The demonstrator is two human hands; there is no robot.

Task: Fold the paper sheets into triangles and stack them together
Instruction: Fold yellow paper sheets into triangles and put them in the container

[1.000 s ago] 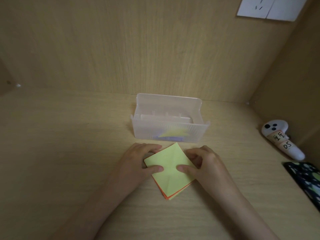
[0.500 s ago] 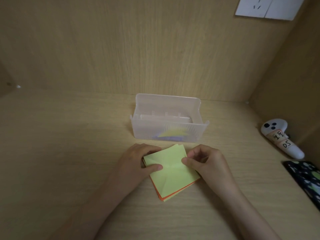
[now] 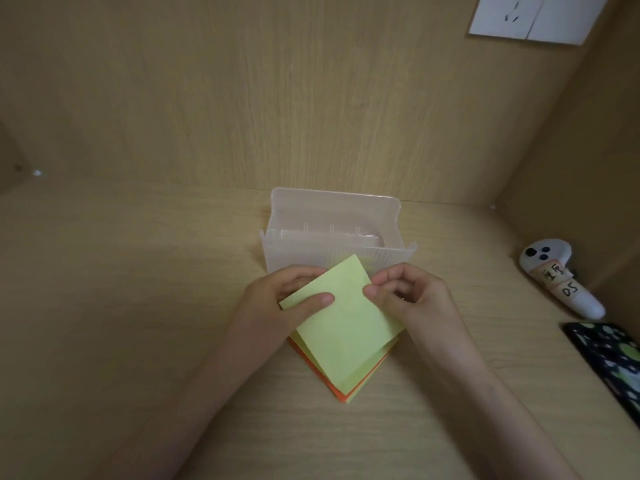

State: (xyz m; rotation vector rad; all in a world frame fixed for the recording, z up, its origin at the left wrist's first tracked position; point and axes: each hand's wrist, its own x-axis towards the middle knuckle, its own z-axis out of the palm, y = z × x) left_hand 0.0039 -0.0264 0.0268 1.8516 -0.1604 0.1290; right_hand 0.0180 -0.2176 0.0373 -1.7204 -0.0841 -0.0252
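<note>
In the head view, the top yellow-green sheet (image 3: 343, 317) is lifted just in front of the clear plastic box (image 3: 332, 233), above the paper pile (image 3: 363, 382). It is pinched by the left hand (image 3: 277, 306) and right hand (image 3: 412, 299) at opposite edges. The paper seems light, thin and easily creased, so corners should be taken gently.

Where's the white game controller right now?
In the head view the white controller lies on the desk at the far right, against the side wall, just behind the dark patterned phone and well right of the plastic box.
</note>
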